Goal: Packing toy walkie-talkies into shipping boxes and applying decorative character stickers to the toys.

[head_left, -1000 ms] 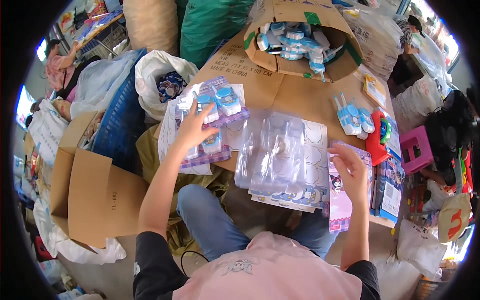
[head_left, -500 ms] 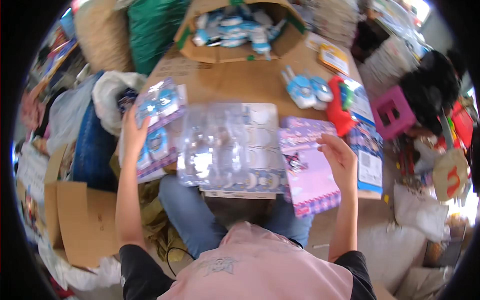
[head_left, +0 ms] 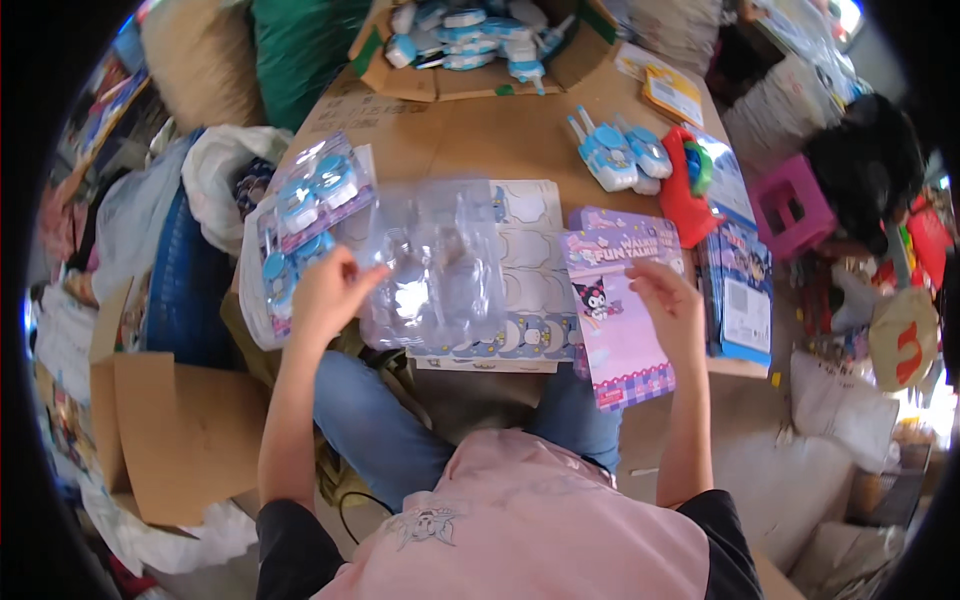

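My left hand (head_left: 335,292) is at the left edge of a stack of clear plastic blister shells (head_left: 435,270). Its thumb reaches toward that edge and its fingers are half curled, apart from the thumb, with nothing visible in them. On the right, my right hand (head_left: 672,312) pinches the right side of a purple-pink printed backing card (head_left: 628,335), tilted over the table's front edge. More purple cards (head_left: 595,217) lie beneath it. Left of the shells, a packed blister card (head_left: 318,190) with two blue-and-white toy walkie-talkies rests on another such pack (head_left: 283,275).
Printed sheets (head_left: 530,270) lie under the shells. Loose walkie-talkies (head_left: 615,155), a red holder (head_left: 685,185) and blue packages (head_left: 738,300) are at the right. An open carton (head_left: 400,82) of walkie-talkies stands at the back. A cardboard box (head_left: 185,430) sits at lower left; a pink stool (head_left: 795,210) at right.
My left hand has left the upper packed blister card, which now lies on the pile, and moved right and nearer to the clear shells. My right hand stays at the purple card.
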Demonstrator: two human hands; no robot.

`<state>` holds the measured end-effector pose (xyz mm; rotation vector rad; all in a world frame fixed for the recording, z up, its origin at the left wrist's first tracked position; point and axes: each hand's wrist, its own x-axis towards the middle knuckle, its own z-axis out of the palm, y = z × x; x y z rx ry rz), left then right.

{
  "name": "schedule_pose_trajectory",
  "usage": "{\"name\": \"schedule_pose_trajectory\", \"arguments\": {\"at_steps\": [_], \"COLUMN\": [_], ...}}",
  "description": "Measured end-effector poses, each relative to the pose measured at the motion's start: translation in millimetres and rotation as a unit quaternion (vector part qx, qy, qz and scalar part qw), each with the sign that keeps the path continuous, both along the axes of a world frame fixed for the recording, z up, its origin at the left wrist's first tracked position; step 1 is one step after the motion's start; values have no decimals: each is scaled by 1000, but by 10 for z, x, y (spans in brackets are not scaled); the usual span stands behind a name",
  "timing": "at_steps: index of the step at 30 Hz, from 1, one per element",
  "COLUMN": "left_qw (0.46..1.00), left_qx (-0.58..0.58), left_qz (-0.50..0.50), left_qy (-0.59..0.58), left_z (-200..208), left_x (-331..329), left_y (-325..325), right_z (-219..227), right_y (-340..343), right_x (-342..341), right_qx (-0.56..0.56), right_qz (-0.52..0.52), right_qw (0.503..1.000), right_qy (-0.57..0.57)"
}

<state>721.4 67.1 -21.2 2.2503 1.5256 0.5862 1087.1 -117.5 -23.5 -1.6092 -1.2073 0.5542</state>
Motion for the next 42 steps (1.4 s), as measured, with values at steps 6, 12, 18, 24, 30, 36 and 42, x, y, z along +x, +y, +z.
{"name": "schedule_pose_trajectory", "arguments": {"at_steps": [6,12,18,24,30,36,42], "left_qw": [994,988,851,714,646,696,639], "left_qx": [47,123,-208,-293,-365,-356,-358], "left_qz": [48,75,40,4,-20,-2,-38], "left_qy": [85,56,-480,-636,-670,-623,-679], "left_z": [-119,140,455,251,77,265,189], "left_x": [53,230,217,-103,110,164,203], "left_y": [-108,-129,-59,32,-37,-315,-395], "right_z": [203,130,126,122,-165,-151,60], "right_y": [320,351,235,-139,-244,2,1484], "right_x": [-644,-706,-358,-130,-384,-288,301], "right_qx": [-20,-14,-21,-62,-251,-250,108], "right_qz": [121,175,79,36,84,61,-88], "right_qw": [988,976,991,961,889,894,921], "right_qy": [-93,-132,-102,-267,-375,-367,-363]}}
